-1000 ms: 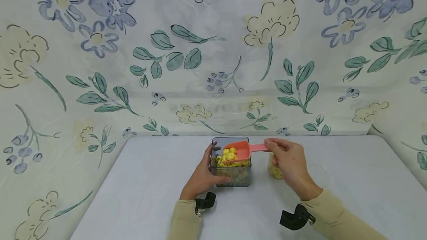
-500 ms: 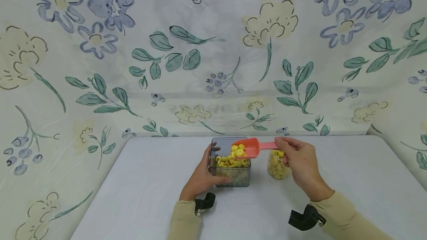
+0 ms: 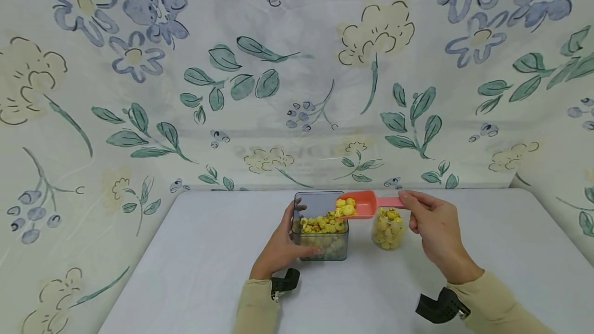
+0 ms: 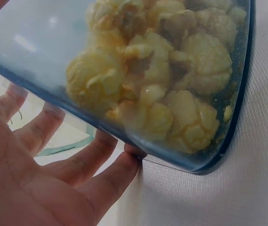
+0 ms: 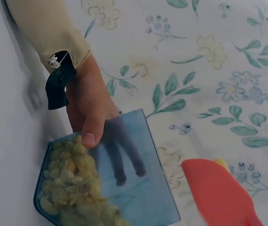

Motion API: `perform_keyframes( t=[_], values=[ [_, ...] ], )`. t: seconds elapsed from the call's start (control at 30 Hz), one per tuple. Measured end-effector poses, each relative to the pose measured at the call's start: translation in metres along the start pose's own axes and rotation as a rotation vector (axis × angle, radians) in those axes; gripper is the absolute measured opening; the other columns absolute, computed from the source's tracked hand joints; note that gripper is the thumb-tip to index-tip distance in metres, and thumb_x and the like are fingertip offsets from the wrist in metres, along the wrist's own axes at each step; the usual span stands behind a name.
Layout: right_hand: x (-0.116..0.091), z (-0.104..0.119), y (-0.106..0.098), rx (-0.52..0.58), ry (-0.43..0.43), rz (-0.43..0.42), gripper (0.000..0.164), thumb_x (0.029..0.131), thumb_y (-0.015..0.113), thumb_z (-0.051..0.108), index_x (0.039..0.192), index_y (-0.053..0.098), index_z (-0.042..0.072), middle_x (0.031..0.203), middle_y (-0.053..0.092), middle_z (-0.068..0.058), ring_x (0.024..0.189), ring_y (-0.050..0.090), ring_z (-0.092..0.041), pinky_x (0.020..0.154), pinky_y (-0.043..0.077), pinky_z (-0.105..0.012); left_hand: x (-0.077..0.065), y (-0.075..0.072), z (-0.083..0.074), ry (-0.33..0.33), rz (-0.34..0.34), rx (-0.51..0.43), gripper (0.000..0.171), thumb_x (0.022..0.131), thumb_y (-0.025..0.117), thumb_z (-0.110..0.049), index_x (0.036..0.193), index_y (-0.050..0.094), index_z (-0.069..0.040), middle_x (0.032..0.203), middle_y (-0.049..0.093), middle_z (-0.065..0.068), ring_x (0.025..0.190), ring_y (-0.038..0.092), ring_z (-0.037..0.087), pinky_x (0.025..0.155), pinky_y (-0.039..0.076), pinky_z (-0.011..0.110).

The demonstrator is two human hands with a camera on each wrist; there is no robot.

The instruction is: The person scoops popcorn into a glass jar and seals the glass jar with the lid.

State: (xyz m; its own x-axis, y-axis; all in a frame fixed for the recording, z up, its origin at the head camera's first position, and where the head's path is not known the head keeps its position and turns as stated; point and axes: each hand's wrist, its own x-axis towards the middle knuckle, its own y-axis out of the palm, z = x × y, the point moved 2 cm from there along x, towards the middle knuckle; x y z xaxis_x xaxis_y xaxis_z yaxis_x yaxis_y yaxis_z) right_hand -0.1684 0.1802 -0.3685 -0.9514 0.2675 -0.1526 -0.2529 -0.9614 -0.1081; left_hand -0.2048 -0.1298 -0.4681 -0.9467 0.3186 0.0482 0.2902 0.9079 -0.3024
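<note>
Scoop: one, red (image 3: 365,205), at the centre right of the head view, its bowl by the box's upper right rim; whether they touch, I cannot tell.
Scoop's load: a few yellow popcorn pieces (image 3: 345,207) at the tip, too clustered to count.
Right hand: one (image 3: 438,226), pinching the end of the scoop's handle between thumb and fingers.
Box: one, clear grey-blue (image 3: 335,253), upright at centre, partly filled with popcorn.
Left hand: one (image 3: 280,246), gripping the box, thumb at the front, fingers around the far side.
Cup: one, clear (image 3: 377,238), right of the box and apart from it, holding popcorn.
Wrist straps: two, black (image 3: 286,279).
Sleeves: two, beige (image 3: 257,305), at the lower edge.
Table: one, white (image 3: 199,251), across the lower frame.
Backdrop: flowered (image 3: 320,24), filling the upper frame.
</note>
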Motion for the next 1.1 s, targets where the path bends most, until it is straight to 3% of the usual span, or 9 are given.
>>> perform_keyframes(
  t=[0.3, 0.7, 0.8, 1.0, 1.1],
  values=[
    [0.000, 0.000, -0.018, 0.001, -0.002, -0.032, 0.053, 0.100, 0.064, 0.032, 0.136, 0.057, -0.006, 0.082, 0.064, 0.011, 0.056, 0.046, -0.007, 0.055, 0.045, -0.017, -0.001, 0.000, -0.001, -0.004, 0.000, 0.009, 0.123, 0.071, 0.094, -0.026, 0.161, 0.010, -0.033, 0.157, 0.033, -0.008, 0.142, 0.036, 0.030, 0.103, 0.042, 0.050],
    [0.001, -0.007, -0.040, 0.040, 0.009, -0.102, 0.056, 0.097, 0.068, 0.033, 0.136, 0.057, -0.006, 0.080, 0.065, 0.011, 0.054, 0.047, -0.009, 0.053, 0.044, -0.018, -0.002, 0.000, 0.000, 0.005, 0.004, 0.021, 0.123, 0.073, 0.093, -0.025, 0.162, 0.009, -0.028, 0.158, 0.032, -0.005, 0.144, 0.033, 0.032, 0.092, 0.045, 0.043],
    [0.002, -0.010, -0.046, 0.088, 0.017, -0.132, 0.048, 0.095, 0.072, 0.030, 0.130, 0.063, -0.002, 0.078, 0.065, 0.008, 0.053, 0.048, -0.010, 0.052, 0.045, -0.018, -0.002, 0.000, -0.001, 0.006, 0.004, 0.022, 0.123, 0.072, 0.093, -0.026, 0.162, 0.009, -0.028, 0.158, 0.032, -0.005, 0.144, 0.033, 0.031, 0.092, 0.045, 0.043],
    [0.004, -0.016, -0.055, 0.169, 0.020, -0.193, 0.007, 0.093, 0.074, 0.025, 0.099, 0.076, 0.022, 0.074, 0.067, 0.007, 0.050, 0.048, -0.010, 0.050, 0.045, -0.017, -0.002, -0.001, -0.002, -0.005, 0.002, 0.020, 0.122, 0.071, 0.093, -0.025, 0.161, 0.010, -0.034, 0.157, 0.032, -0.008, 0.143, 0.034, 0.028, 0.091, 0.045, 0.042],
    [0.006, -0.018, -0.059, 0.177, 0.016, -0.217, 0.003, 0.093, 0.074, 0.024, 0.093, 0.077, 0.025, 0.073, 0.068, 0.008, 0.050, 0.048, -0.010, 0.050, 0.044, -0.017, -0.002, -0.001, -0.002, -0.007, 0.002, 0.025, 0.123, 0.072, 0.093, -0.025, 0.161, 0.010, -0.035, 0.157, 0.032, -0.008, 0.142, 0.035, 0.028, 0.089, 0.045, 0.041]
  ],
)
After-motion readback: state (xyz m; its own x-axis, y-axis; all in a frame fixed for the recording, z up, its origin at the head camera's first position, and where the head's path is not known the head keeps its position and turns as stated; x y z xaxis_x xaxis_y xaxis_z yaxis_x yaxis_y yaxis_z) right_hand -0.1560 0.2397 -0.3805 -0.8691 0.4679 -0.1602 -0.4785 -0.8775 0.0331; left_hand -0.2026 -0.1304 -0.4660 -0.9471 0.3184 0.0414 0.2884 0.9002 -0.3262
